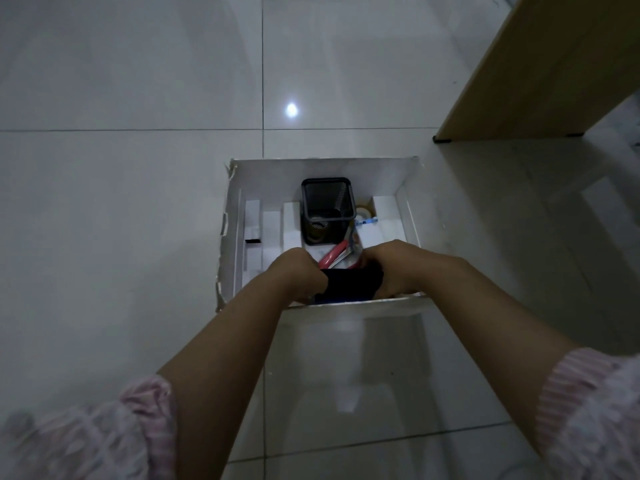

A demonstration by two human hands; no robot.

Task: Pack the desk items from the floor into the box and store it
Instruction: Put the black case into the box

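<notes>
An open white box point(230, 237) sits on the tiled floor. Inside it a black mesh pen holder point(327, 209) stands upright near the back, with a roll of tape point(366, 212) to its right and a red stapler-like item point(330, 258) in front of it. My left hand point(298, 275) and my right hand point(391, 268) are both down inside the box near its front wall. Each one grips an end of a dark flat object point(349, 284), which is partly hidden by my fingers.
White foam inserts point(270, 230) line the box floor on the left. A wooden desk panel point(540, 64) on black feet stands to the back right of the box. Glossy grey tiles surround the box on all sides.
</notes>
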